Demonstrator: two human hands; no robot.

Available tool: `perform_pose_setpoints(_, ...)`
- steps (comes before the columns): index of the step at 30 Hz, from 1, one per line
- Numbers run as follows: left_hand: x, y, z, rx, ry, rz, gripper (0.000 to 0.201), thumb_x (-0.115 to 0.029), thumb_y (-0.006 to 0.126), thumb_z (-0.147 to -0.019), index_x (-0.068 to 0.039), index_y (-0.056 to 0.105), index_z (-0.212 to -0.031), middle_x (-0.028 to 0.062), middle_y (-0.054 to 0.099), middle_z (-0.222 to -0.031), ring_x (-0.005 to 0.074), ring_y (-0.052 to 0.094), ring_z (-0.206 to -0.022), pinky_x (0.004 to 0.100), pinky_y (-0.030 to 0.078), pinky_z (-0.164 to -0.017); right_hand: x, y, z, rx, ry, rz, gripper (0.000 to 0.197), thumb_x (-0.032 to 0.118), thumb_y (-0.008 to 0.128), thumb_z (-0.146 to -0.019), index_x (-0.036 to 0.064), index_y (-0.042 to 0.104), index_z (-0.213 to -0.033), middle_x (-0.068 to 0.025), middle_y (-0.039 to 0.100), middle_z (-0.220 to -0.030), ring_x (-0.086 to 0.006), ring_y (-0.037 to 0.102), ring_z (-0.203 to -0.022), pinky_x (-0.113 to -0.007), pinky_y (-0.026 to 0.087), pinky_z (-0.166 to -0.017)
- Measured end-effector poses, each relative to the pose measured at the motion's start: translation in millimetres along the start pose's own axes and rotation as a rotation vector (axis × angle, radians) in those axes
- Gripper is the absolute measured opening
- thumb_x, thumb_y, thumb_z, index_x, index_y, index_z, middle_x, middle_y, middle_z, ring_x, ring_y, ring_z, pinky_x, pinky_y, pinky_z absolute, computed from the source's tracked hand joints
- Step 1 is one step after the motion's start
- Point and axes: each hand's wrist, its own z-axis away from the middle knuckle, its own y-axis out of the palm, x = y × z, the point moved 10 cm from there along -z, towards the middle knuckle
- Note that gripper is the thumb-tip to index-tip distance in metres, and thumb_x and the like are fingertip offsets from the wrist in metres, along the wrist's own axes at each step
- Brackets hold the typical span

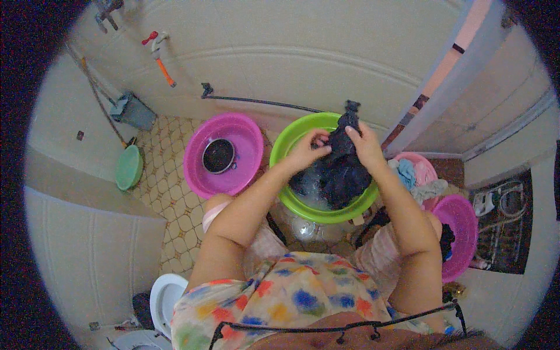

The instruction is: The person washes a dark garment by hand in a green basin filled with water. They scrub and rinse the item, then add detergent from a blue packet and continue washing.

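A wet black garment (344, 175) hangs from my hands into a bright green basin (300, 211) in front of me. My right hand (367, 147) is closed round its upper part, with a bunched end sticking up above the thumb. The fingers of my left hand (313, 148) are curled against the cloth's left edge, thumb toward the fabric. The lower part of the garment lies in cloudy, sudsy water inside the basin.
Left of the green basin stands a pink basin (251, 178) with a round dark pan (219, 156) in it. At right are a basin of light-coloured clothes (414, 174) and another pink basin (466, 233) with dark cloth. A red-handled tap (156, 39) juts from the wall.
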Motion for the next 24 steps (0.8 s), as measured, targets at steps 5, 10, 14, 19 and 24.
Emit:
perform_pose_setpoints(5, 27.9, 30.2, 10.0, 0.348, 0.007, -0.171, 0.041, -0.015, 0.067, -0.072, -0.006, 0.051, -0.109, 0.0157, 0.053, -0.099, 0.0279, 0.052, -0.091, 0.0361, 0.041, -0.081, 9.2, -15.4, -3.5, -0.039, 0.172, -0.687, 0.025, 0.022, 0.054, -0.085, 0.0021, 0.055, -0.1, -0.0074, 0.06, -0.081, -0.0172, 0.058, -0.073, -0.03, 0.046, -0.066)
perform_pose_setpoints(10, 56.7, 30.1, -15.1, 0.278, 0.068, -0.118, 0.039, -0.017, 0.065, -0.074, -0.006, 0.051, -0.109, 0.0172, 0.052, -0.105, 0.0293, 0.051, -0.096, 0.0369, 0.04, -0.083, 41.2, -38.5, -0.1, -0.109, 0.09, -1.047, 0.024, 0.016, 0.049, -0.088, 0.0021, 0.05, -0.108, -0.0067, 0.058, -0.097, -0.0164, 0.056, -0.088, -0.03, 0.046, -0.08)
perform_pose_setpoints(14, 10.5, 39.6, -0.1, 0.283, 0.14, 0.144, 0.031, -0.014, 0.058, -0.078, -0.006, 0.051, -0.107, 0.0165, 0.052, -0.105, 0.0308, 0.051, -0.097, 0.0377, 0.04, -0.083, 48.4, -54.1, 1.8, -0.131, 0.054, -1.127, 0.026, 0.017, 0.049, -0.089, 0.0028, 0.049, -0.11, -0.0059, 0.057, -0.1, -0.0171, 0.055, -0.092, -0.031, 0.045, -0.082)
perform_pose_setpoints(19, 45.0, 47.7, -9.0, 0.344, -0.002, -0.101, 0.035, -0.012, 0.052, -0.08, -0.004, 0.046, -0.114, 0.0204, 0.054, -0.101, 0.0329, 0.052, -0.098, 0.0367, 0.039, -0.088, 52.0, -59.7, 0.2, -0.139, 0.06, -1.154, 0.026, 0.017, 0.05, -0.088, 0.0047, 0.049, -0.112, -0.0058, 0.057, -0.1, -0.0178, 0.056, -0.091, -0.031, 0.045, -0.082)
perform_pose_setpoints(24, 44.3, -20.7, -24.0, -0.049, -0.25, 0.081, 0.031, -0.008, 0.047, -0.081, -0.002, 0.046, -0.111, 0.0172, 0.055, -0.103, 0.0298, 0.053, -0.096, 0.036, 0.041, -0.083, -2.9, -66.8, -3.7, -0.128, 0.255, -0.423, 0.035, 0.013, 0.059, -0.08, 0.0035, 0.044, -0.111, -0.0122, 0.056, -0.098, -0.0229, 0.056, -0.087, -0.033, 0.046, -0.076)
